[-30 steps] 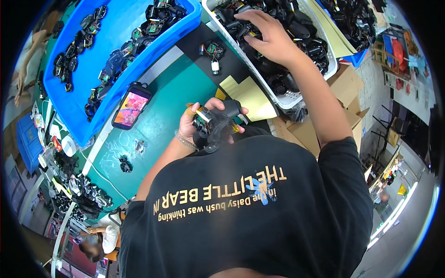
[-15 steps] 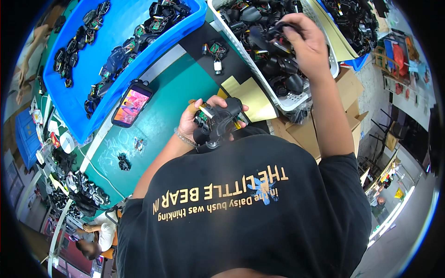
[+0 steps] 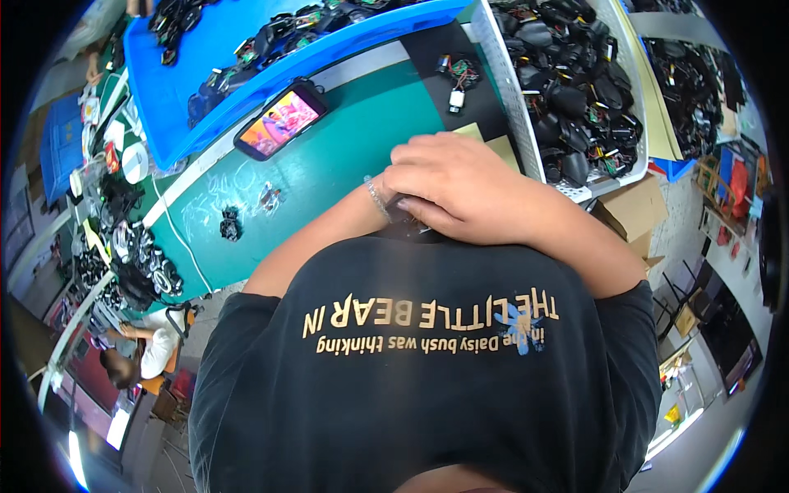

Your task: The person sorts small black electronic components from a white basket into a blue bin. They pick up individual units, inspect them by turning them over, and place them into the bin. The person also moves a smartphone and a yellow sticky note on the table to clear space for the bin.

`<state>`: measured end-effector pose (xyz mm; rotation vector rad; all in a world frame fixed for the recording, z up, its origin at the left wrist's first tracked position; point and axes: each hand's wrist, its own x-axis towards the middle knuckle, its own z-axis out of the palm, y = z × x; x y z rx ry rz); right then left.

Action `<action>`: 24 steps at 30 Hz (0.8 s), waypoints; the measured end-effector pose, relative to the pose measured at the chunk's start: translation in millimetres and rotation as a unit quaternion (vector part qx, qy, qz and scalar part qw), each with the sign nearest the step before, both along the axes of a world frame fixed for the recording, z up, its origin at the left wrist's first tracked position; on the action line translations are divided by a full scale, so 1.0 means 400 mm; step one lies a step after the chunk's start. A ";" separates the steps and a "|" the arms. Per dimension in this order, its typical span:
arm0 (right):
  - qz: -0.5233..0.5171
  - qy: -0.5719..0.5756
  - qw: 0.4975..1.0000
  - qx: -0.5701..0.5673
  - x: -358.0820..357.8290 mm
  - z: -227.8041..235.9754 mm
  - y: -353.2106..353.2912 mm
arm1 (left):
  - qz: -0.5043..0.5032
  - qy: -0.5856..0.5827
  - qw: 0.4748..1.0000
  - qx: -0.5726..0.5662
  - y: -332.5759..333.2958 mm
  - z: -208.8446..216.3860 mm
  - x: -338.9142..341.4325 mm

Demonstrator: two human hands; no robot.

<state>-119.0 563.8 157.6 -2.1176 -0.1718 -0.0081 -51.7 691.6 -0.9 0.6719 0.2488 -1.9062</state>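
My right hand [image 3: 456, 187] lies over my left hand [image 3: 381, 192] close in front of my chest, its fingers curled round. The left hand's fingers are hidden beneath it; only the wrist with a beaded bracelet and a bit of the hand show. Under the right thumb a sliver of a dark plastic controller housing [image 3: 404, 217] is visible, the rest covered. Whatever else the right hand grips is hidden. Just beyond the hands, yellow card [image 3: 501, 151] lies on the bench. To their right stands a white basket [image 3: 511, 86] full of black housings with wires and circuit boards.
A blue bin [image 3: 152, 115] with wired black parts stands at the far left. A phone [image 3: 281, 122] leans against it. A wired part [image 3: 465, 76] lies on a black mat. A small black part [image 3: 230, 223] rests on the green bench. Cardboard [image 3: 633, 209] stands right; another person [image 3: 154, 349] sits lower left.
My right hand has come back from the white basket to my left hand and now covers it. The controller housing in my left hand is mostly hidden now. The whole view has shifted.
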 end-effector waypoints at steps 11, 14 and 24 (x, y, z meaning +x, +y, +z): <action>0.038 -0.007 0.999 0.020 -0.028 0.043 -0.027 | 0.017 -0.033 0.993 -0.108 0.015 0.017 0.037; 0.013 -0.030 0.997 0.077 -0.056 0.069 -0.064 | 0.006 -0.042 0.980 -0.195 0.006 0.066 0.058; -0.282 0.182 0.884 -0.324 -0.227 -0.234 -0.330 | -0.051 0.037 0.961 -0.268 -0.033 0.174 0.050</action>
